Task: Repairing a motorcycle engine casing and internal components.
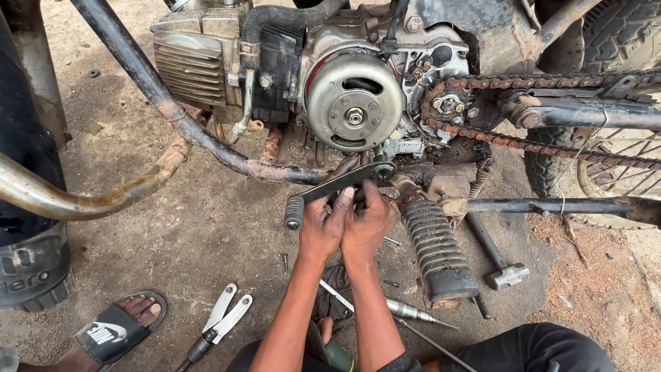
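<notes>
Lever's engine end hidden behind fingers. Left hand (323, 224) and right hand (368, 219) both closed around gear lever (330, 187), beneath flywheel (354, 100).

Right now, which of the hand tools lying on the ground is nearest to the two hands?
The screwdriver with the metal shaft, lying just below the right hand. The white-handled pliers and the hammer lie farther out on either side.

The rear wheel (620, 103) is cut off at the right edge; the hands (348, 224) hide the lever's pivot.
</notes>
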